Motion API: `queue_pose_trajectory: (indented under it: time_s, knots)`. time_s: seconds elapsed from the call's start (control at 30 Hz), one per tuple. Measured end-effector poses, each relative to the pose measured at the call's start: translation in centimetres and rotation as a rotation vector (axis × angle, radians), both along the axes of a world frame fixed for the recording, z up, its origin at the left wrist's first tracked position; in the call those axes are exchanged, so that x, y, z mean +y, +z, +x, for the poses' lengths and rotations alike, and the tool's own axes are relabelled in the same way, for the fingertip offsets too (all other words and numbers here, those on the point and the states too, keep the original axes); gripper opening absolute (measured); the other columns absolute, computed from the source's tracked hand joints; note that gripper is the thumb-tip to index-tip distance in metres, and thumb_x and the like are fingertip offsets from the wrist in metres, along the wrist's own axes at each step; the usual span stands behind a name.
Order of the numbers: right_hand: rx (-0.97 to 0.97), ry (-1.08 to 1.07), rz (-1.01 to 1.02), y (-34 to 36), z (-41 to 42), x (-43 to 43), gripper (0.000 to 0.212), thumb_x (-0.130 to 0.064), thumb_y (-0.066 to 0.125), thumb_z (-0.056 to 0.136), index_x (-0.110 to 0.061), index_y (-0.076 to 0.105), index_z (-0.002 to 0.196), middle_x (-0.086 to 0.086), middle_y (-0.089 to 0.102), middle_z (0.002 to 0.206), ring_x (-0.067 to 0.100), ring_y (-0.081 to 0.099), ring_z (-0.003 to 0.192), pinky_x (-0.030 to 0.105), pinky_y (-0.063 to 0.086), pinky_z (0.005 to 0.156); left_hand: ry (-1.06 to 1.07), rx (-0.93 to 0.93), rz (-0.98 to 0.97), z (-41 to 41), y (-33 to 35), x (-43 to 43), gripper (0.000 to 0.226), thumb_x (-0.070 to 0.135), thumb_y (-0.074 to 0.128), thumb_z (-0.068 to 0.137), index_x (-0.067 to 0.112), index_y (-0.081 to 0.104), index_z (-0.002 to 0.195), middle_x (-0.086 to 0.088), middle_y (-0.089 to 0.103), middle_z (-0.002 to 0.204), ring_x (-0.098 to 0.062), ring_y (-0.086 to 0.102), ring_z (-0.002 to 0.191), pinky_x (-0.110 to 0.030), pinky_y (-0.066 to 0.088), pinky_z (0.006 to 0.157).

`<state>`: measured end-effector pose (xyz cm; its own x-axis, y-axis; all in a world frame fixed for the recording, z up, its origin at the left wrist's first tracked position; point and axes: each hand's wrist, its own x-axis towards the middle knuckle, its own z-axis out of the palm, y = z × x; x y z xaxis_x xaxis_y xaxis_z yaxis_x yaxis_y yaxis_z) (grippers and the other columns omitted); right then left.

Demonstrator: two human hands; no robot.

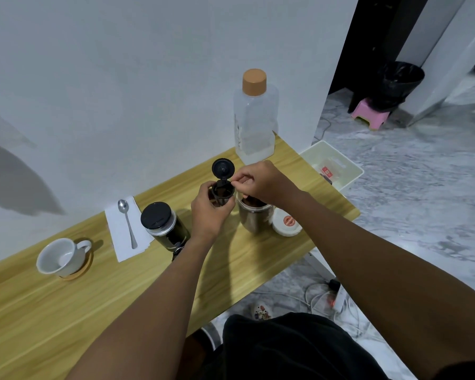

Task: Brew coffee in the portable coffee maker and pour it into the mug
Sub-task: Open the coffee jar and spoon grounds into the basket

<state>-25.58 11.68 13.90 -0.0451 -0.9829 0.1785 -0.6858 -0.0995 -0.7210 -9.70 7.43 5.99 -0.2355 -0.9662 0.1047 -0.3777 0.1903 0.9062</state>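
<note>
My left hand point(207, 211) grips a small black filter basket point(222, 194) held above the wooden table point(52, 305); its hinged round lid point(223, 168) stands open. My right hand point(258, 182) pinches the basket's rim at the hinge with curled fingers. Just right of it stands an open steel canister point(254, 218) with dark coffee grounds inside. The black portable coffee maker point(163, 224) stands left of my left hand. A white mug point(61, 257) sits tilted on a wooden coaster at the far left.
A spoon point(126, 218) lies on a white napkin point(121, 234) between mug and coffee maker. A white canister lid point(285, 222) rests by the canister. A clear water bottle point(255, 119) stands at the wall. A white bin point(337, 165) and cables lie on the floor.
</note>
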Motion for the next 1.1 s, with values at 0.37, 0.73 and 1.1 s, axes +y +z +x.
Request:
queue_pose_trajectory:
  time_s: [0.37, 0.73, 1.1]
  knots:
    - [0.321, -0.084, -0.248, -0.6, 0.7, 1.1, 0.012, -0.019, 0.071, 0.088, -0.012, 0.08, 0.093, 0.007, 0.075, 0.076, 0.033, 0.067, 0.067, 0.039, 0.05, 0.057, 0.031, 0.003, 0.024, 0.3, 0.2, -0.3, 0.046, 0.013, 0.082, 0.08, 0.009, 0.061, 0.12, 0.011, 0.068, 0.091, 0.017, 0.061, 0.08, -0.002, 0.043, 0.072]
    - [0.339, -0.086, -0.239, -0.8, 0.5, 1.7, 0.017, -0.022, 0.066, 0.093, -0.012, 0.079, 0.098, 0.001, 0.077, 0.092, 0.025, 0.071, 0.081, 0.042, 0.052, 0.064, 0.042, 0.003, 0.03, 0.5, 0.3, -0.3, 0.045, 0.015, 0.084, 0.079, 0.012, 0.061, 0.117, 0.019, 0.065, 0.091, 0.019, 0.06, 0.081, -0.001, 0.042, 0.071]
    - [0.338, -0.071, -0.245, -0.7, 0.6, 1.7, 0.014, -0.021, 0.068, 0.092, -0.011, 0.078, 0.096, 0.001, 0.077, 0.087, 0.024, 0.069, 0.074, 0.036, 0.05, 0.058, 0.045, -0.003, 0.017, 0.7, 0.1, -0.4, 0.044, 0.014, 0.083, 0.079, 0.011, 0.06, 0.116, 0.014, 0.066, 0.09, 0.017, 0.06, 0.081, -0.003, 0.043, 0.071]
